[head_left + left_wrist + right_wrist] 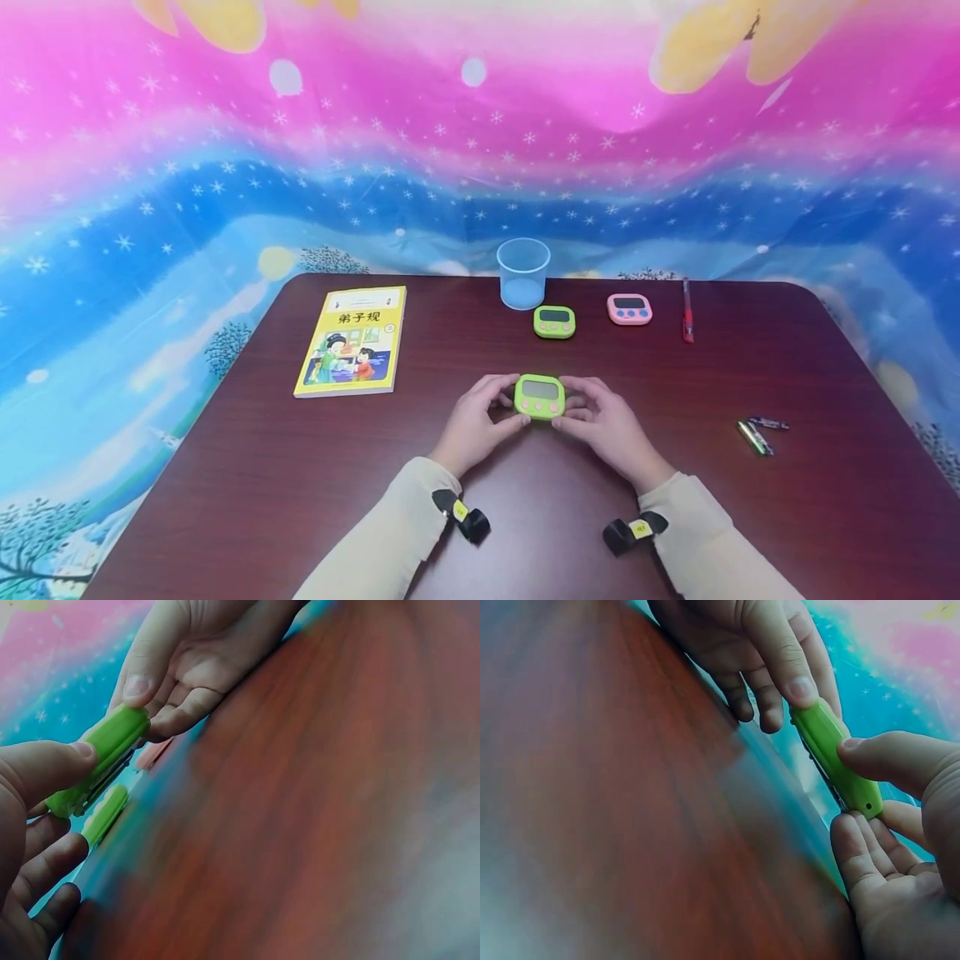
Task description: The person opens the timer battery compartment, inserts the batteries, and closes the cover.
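Note:
A green digital timer [540, 396] with a grey screen and pink buttons is held just above the dark wooden table [247, 492], near its middle. My left hand [480, 421] pinches its left end and my right hand [600, 421] pinches its right end. In the left wrist view the green timer [101, 757] shows edge-on between my left thumb [45, 769] and the right hand's thumb. From the right wrist camera, the timer [836, 757] sits the same way between both thumbs.
A second green timer [555, 322], a pink timer [629, 308] and a clear plastic cup [522, 272] stand at the back. A red pen [687, 310] lies right of them. A yellow book [352, 340] lies back left. Small batteries [759, 432] lie at right.

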{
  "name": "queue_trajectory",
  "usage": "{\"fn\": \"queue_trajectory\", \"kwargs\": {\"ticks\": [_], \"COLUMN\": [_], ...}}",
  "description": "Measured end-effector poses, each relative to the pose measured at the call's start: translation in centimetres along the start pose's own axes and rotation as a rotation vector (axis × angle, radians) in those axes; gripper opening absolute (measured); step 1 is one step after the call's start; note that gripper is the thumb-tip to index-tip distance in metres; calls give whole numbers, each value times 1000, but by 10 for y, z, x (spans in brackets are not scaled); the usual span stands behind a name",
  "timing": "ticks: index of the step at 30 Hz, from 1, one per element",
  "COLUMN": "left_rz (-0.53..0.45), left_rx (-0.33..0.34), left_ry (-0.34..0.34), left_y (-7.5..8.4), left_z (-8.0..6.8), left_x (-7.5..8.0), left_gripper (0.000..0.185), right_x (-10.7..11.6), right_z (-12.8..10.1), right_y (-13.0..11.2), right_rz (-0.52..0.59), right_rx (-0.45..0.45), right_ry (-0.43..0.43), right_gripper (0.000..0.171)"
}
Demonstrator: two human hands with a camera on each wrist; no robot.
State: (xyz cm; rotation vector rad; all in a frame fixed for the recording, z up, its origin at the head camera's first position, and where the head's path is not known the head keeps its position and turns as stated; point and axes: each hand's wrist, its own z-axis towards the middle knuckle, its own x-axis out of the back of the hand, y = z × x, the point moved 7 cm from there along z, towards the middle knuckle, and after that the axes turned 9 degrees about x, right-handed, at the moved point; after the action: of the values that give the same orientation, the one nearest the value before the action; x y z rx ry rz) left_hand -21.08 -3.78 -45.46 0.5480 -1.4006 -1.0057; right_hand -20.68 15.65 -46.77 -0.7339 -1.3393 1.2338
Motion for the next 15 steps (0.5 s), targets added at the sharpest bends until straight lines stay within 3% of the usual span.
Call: {"fn": "queue_trajectory", "kwargs": {"ticks": [5, 12, 15], "left_rz": [9, 9, 7], "left_rx": [-23, -27, -32], "left_ry": [-34, -70, -93], "left_y": [6, 13, 16], "left_z": [-7, -16, -20], "left_x": [-9, -19, -22], "left_gripper": [58, 59, 61], "right_x": [8, 14, 15], "right_z": [-13, -31, -37], "right_y": [-2, -2, -5], "right_rz": [26, 103, 117], "right_rx": [50, 10, 41], "right_ry": [-20, -46, -43], "right_gripper": [60, 64, 63]}}
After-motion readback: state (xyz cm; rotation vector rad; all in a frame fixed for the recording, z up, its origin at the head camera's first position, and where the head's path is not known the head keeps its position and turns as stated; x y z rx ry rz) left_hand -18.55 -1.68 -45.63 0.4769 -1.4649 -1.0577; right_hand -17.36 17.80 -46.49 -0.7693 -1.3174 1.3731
